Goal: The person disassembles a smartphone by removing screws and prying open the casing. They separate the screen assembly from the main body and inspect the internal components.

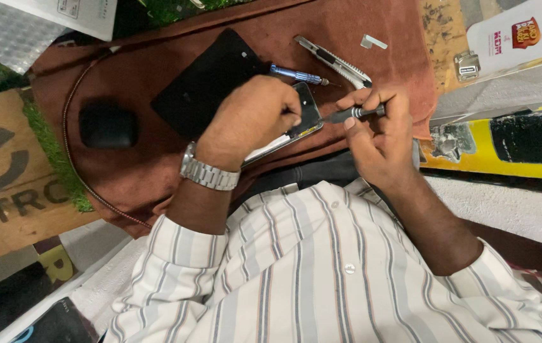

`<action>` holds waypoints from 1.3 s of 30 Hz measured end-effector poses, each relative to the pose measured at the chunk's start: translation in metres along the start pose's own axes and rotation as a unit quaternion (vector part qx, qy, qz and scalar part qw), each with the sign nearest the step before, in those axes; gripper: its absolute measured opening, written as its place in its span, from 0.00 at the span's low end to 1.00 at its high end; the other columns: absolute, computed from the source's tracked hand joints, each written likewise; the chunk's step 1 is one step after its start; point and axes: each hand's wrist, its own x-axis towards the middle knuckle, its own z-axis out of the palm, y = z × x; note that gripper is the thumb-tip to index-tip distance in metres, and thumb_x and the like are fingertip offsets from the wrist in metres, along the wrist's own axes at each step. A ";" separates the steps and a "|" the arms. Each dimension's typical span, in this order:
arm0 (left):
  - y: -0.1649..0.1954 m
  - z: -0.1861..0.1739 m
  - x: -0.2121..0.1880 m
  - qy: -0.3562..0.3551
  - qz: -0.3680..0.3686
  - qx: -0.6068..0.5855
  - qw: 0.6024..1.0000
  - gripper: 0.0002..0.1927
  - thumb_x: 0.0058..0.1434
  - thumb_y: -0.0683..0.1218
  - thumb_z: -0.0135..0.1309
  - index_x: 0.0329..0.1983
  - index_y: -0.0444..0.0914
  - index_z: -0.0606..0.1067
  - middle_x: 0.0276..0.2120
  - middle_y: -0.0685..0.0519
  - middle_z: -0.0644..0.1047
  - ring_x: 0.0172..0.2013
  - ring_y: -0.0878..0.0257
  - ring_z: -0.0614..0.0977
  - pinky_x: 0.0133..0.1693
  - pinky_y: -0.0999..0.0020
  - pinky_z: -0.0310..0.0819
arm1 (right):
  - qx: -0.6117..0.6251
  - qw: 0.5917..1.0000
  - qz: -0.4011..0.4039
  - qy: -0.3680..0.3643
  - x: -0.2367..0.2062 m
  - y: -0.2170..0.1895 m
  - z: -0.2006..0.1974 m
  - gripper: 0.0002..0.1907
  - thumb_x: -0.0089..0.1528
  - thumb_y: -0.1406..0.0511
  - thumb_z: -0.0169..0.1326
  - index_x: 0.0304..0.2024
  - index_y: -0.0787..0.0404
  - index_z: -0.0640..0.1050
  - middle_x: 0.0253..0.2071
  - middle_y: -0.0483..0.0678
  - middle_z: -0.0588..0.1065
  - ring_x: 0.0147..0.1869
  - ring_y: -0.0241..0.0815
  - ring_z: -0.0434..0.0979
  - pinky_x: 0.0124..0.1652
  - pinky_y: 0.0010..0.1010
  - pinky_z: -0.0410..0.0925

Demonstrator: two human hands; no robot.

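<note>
- A brown cloth mat (157,171) covers the surface and carries nearly everything in view.
- The person's striped shirt (322,279) fills the lower part of the view, sleeves rolled back on both forearms.
- A black flat panel (204,86) lies on the mat, tilted, just beside the phone and partly under the left hand.
- The left hand (249,121), with a metal wristwatch (209,173) on its wrist, lies over a phone (306,121); its fingers are curled down onto the phone's upper face, pressing it against the mat. How tightly they close I cannot tell.
- The right hand (379,136) has its fingers wrapped around a dark screwdriver (353,114), thumb and forefinger pinching the ribbed handle. The tip points toward the phone's right edge and appears to meet it there.
- The phone sits near the middle of the mat, between the two hands, tilted, with only its right end and pale lower edge showing.
- A dark oval case (107,126) rests on the mat well apart to the left.
- A utility knife (334,62) lies beyond the right hand.
- A blue-handled screwdriver (296,75) lies between the knife and the black panel, its tip toward the knife.
- A thin braided cord (71,152) curves along the mat's left side.
- A small pale tab (373,42) lies near the mat's far edge.
</note>
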 end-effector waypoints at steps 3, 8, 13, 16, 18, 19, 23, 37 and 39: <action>-0.020 -0.023 -0.006 0.019 -0.036 -0.012 0.999 0.07 0.58 0.48 0.65 0.37 0.42 0.83 0.36 0.49 0.83 0.37 0.54 0.85 0.42 0.59 0.79 | -0.019 1.000 0.005 -0.006 0.000 0.004 0.001 0.12 0.72 0.78 0.46 0.51 0.65 0.59 0.54 0.58 0.71 0.53 0.34 0.73 0.51 0.23 0.70; -0.054 -0.053 -0.028 0.085 -0.159 0.068 0.981 0.11 0.59 0.51 0.64 0.44 0.45 0.82 0.39 0.49 0.83 0.38 0.54 0.85 0.42 0.57 0.76 | -0.047 0.998 0.019 -0.031 0.002 0.002 0.006 0.11 0.71 0.78 0.46 0.50 0.65 0.60 0.52 0.58 0.75 0.50 0.34 0.73 0.46 0.23 0.69; -0.071 -0.062 -0.030 0.056 -0.235 0.096 0.966 0.13 0.60 0.54 0.64 0.44 0.45 0.83 0.36 0.48 0.83 0.35 0.54 0.85 0.40 0.57 0.77 | -0.108 0.993 0.009 -0.046 0.008 -0.008 0.006 0.10 0.70 0.77 0.48 0.48 0.66 0.61 0.49 0.57 0.76 0.42 0.36 0.74 0.40 0.25 0.68; -0.074 -0.061 -0.027 0.057 -0.237 0.086 0.966 0.12 0.59 0.53 0.66 0.42 0.44 0.84 0.36 0.48 0.84 0.33 0.55 0.85 0.40 0.59 0.78 | -0.234 0.971 0.007 -0.059 0.011 -0.014 0.006 0.11 0.66 0.74 0.55 0.43 0.65 0.65 0.43 0.55 0.77 0.29 0.43 0.73 0.31 0.32 0.66; -0.073 -0.058 -0.024 0.056 -0.242 0.078 0.966 0.11 0.57 0.52 0.67 0.40 0.43 0.84 0.36 0.48 0.84 0.33 0.56 0.85 0.40 0.60 0.79 | -0.328 0.938 -0.098 -0.059 0.013 -0.015 0.008 0.13 0.66 0.71 0.62 0.41 0.61 0.68 0.35 0.54 0.74 0.35 0.52 0.74 0.37 0.39 0.67; -0.073 -0.058 -0.022 0.052 -0.243 0.079 0.965 0.12 0.57 0.52 0.68 0.40 0.43 0.84 0.36 0.48 0.84 0.33 0.56 0.85 0.40 0.60 0.79 | -0.337 0.935 -0.090 -0.058 0.015 -0.017 0.009 0.13 0.66 0.70 0.62 0.41 0.62 0.69 0.36 0.54 0.74 0.35 0.53 0.74 0.37 0.40 0.67; -0.074 -0.056 -0.021 0.051 -0.234 0.082 0.967 0.12 0.54 0.51 0.69 0.39 0.42 0.84 0.36 0.48 0.84 0.33 0.56 0.85 0.40 0.60 0.79 | -0.278 0.947 -0.129 -0.097 0.020 -0.025 0.006 0.12 0.59 0.73 0.55 0.44 0.65 0.69 0.45 0.56 0.75 0.45 0.57 0.74 0.44 0.42 0.69; -0.060 -0.053 -0.023 0.093 -0.162 0.056 0.981 0.14 0.57 0.51 0.69 0.43 0.40 0.82 0.37 0.46 0.83 0.36 0.53 0.85 0.39 0.59 0.78 | -0.350 0.932 -0.080 -0.053 0.016 -0.034 0.013 0.14 0.66 0.64 0.64 0.42 0.65 0.72 0.36 0.55 0.74 0.38 0.55 0.76 0.38 0.43 0.69; -0.048 -0.044 -0.023 0.130 -0.107 0.013 0.986 0.13 0.55 0.48 0.68 0.43 0.41 0.82 0.39 0.47 0.83 0.38 0.54 0.85 0.40 0.59 0.78 | -0.356 0.933 -0.018 -0.056 0.015 -0.033 0.014 0.13 0.68 0.64 0.63 0.43 0.65 0.73 0.33 0.53 0.74 0.35 0.51 0.78 0.35 0.41 0.69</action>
